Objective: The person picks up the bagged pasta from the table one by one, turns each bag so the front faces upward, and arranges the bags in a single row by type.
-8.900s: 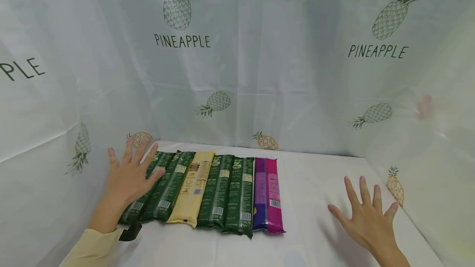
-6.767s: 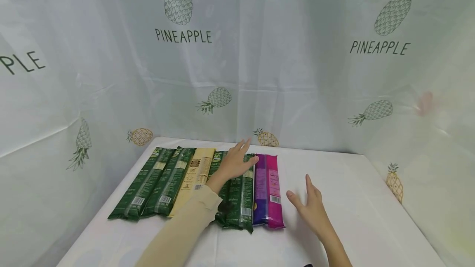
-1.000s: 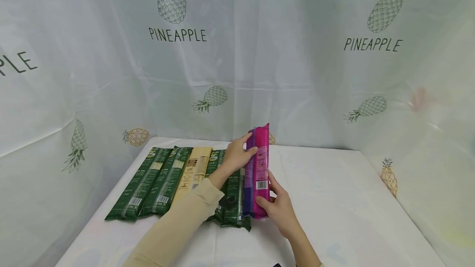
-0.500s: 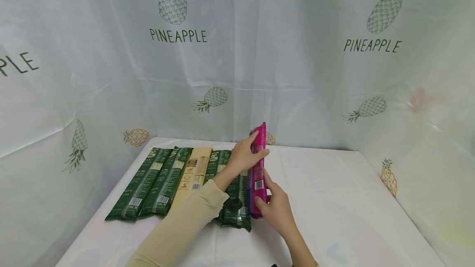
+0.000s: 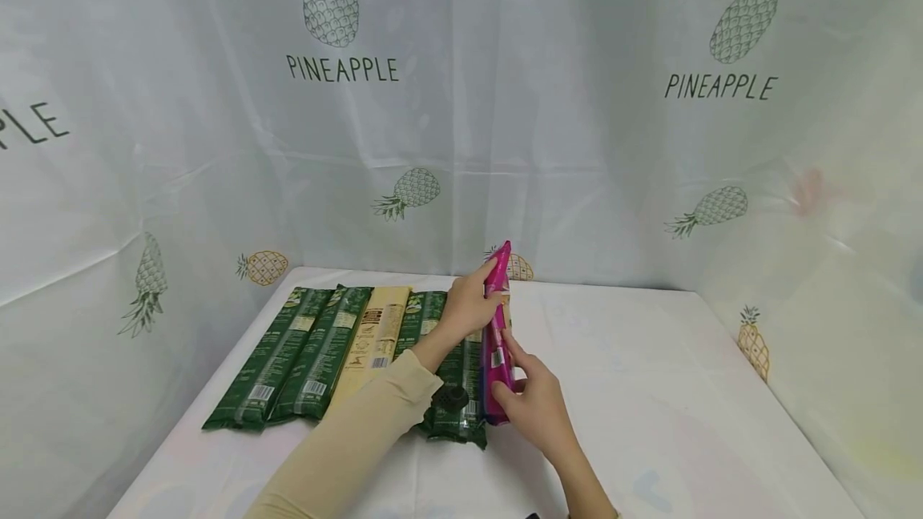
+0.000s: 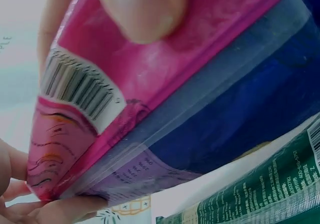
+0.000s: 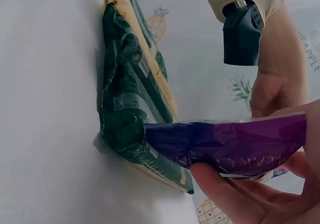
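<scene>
Pineapple-print curtain (image 5: 562,118) behind; left hand (image 5: 465,307), right hand (image 5: 536,400) grip pink packet (image 5: 495,343); sleeve (image 5: 353,443) partly hides yellow packet (image 5: 371,336).

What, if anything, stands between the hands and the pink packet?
Nothing visible does. The left hand grips the pink packet near its far end, the right hand near its close end, both touching it directly. The nearest green packet lies on the table to the left, outside both grips.
</scene>
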Tool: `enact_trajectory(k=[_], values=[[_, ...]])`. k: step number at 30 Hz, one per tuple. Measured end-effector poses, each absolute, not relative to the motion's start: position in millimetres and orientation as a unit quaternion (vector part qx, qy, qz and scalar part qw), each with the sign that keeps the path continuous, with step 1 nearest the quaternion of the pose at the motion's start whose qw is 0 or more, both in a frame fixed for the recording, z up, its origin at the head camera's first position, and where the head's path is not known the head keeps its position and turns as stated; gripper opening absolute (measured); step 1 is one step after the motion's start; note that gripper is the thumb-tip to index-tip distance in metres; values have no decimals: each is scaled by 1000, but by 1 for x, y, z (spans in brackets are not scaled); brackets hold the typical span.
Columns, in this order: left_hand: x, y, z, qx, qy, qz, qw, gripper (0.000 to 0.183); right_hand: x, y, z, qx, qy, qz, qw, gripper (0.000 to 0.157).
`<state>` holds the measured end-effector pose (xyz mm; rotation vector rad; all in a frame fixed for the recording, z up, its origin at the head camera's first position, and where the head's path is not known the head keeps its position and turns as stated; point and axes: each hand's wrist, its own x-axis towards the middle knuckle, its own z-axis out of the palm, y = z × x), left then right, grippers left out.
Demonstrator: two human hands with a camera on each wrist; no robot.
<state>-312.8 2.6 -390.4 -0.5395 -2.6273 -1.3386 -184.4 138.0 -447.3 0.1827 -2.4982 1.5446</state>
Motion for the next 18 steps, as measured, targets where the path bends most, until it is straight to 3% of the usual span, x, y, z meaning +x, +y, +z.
enact_trajectory(k=[3,11,18], values=[[-314,2,-391,-173,-868,-459,78,61,-186,138,-447,56,-846,523,86,79],[-318,2,-390,-152,-843,-509,80,60,-191,149,-449,16,-778,628,-18,79],[-317,4,-391,-153,-823,-544,59,59,-198,156,-459,53,-694,710,-104,81]])
